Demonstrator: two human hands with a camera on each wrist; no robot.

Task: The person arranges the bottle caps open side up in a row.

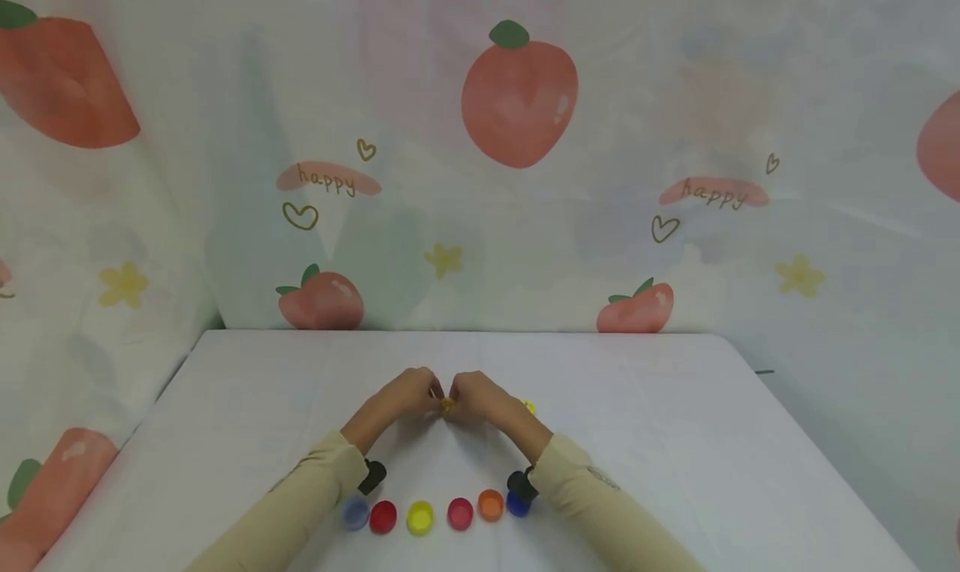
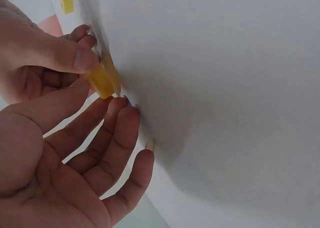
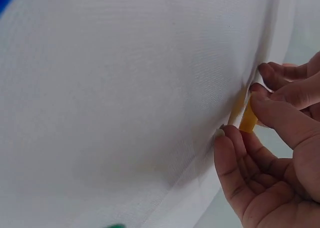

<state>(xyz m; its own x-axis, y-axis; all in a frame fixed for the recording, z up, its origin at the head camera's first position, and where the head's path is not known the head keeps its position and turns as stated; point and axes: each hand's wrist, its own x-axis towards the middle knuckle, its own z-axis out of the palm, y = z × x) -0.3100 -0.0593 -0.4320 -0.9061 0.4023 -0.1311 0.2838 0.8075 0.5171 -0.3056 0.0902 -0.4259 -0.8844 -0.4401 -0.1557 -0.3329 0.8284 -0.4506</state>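
Observation:
In the head view my left hand (image 1: 411,391) and right hand (image 1: 477,395) meet over the middle of the white table. Between their fingertips is a small amber-yellow piece (image 1: 447,404), short and flat-sided; its exact kind cannot be told. The left wrist view shows my left thumb and forefinger pinching the lower end of this piece (image 2: 103,82), the other fingers loosely bent. My right thumb lies across its upper end. From the right wrist view, my right thumb and forefinger pinch the piece (image 3: 248,116) too. It is held close above the tablecloth.
A row of small round cups lies nearer me: pale blue (image 1: 356,514), red (image 1: 383,517), yellow (image 1: 421,518), pinkish red (image 1: 461,514), orange (image 1: 491,505) and dark blue (image 1: 518,505). A small yellow object (image 2: 66,1) stands beyond my right forearm. A printed cloth (image 1: 517,222) hangs behind the table.

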